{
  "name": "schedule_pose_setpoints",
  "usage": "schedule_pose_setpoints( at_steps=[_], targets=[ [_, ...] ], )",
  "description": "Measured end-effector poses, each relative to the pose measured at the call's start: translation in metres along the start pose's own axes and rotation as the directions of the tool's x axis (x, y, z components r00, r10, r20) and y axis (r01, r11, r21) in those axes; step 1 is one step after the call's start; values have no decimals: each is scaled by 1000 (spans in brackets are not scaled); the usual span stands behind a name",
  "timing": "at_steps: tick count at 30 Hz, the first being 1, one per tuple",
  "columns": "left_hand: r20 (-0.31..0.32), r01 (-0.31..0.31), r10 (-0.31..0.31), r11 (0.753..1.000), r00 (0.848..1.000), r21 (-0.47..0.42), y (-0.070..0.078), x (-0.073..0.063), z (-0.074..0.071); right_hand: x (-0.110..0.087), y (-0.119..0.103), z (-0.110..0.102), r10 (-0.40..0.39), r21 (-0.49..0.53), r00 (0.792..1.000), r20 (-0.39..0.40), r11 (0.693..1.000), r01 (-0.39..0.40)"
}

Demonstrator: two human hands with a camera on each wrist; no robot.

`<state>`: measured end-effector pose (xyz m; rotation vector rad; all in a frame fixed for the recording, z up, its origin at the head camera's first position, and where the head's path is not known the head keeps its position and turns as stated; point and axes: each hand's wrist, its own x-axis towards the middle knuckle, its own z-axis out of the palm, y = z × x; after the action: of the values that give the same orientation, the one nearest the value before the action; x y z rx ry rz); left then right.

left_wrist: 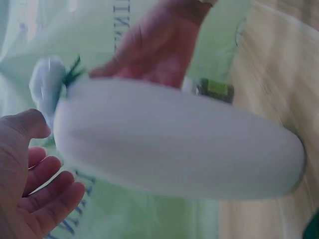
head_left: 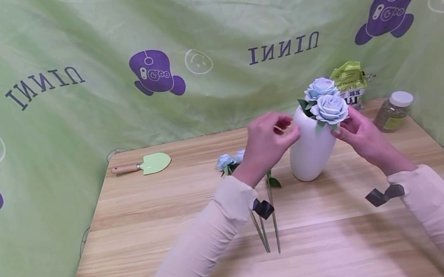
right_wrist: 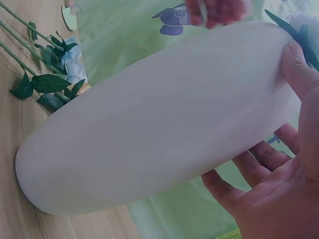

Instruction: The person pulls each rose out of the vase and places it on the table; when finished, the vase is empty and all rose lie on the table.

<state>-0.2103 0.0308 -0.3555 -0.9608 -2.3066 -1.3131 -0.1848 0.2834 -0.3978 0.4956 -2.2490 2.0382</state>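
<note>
A tall white vase (head_left: 308,155) stands on the wooden table, holding pale blue roses (head_left: 329,108) with green leaves at its mouth. My right hand (head_left: 365,138) grips the vase's upper right side, thumb near the rim and fingers round the far side, as the right wrist view (right_wrist: 279,184) shows. Left of the rim, my left hand (head_left: 268,137) hovers with loosely bent fingers and holds nothing; in the left wrist view its fingers (left_wrist: 52,199) are spread apart beside the mouth. More blue roses (head_left: 224,161) lie on the table, partly hidden behind the left forearm.
A small trowel (head_left: 156,163) with a wooden handle lies at the back left. Behind the vase, at the back right, are a green and white bag (head_left: 349,79) and a white-lidded jar (head_left: 393,112). A green printed curtain (head_left: 98,41) hangs around the table.
</note>
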Motion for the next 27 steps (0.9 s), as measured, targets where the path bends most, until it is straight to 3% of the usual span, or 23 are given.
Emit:
schedule_pose_setpoints(
  at_steps=[5,8,13,17,24,27],
  targets=[
    [-7,-150,153,973,988,178,19,9,7,0,0,1,-3,-5,1000,-6,1000,3],
    [-6,-160,170,940,986,303,28,14,10,0,1,0,-15,12,1000,-4,1000,15],
    [8,-106,116,877,993,469,38,19,16,1,1,-1,12,-28,1000,4,1000,-12],
    [15,-76,81,830,997,553,41,22,20,2,1,-1,31,-44,999,12,999,-30],
    [48,-15,-22,755,999,655,47,29,32,0,2,0,-16,11,1000,3,1000,16],
    [37,10,-47,743,998,669,48,32,37,0,2,0,-22,13,1000,2,1000,22]
  ],
)
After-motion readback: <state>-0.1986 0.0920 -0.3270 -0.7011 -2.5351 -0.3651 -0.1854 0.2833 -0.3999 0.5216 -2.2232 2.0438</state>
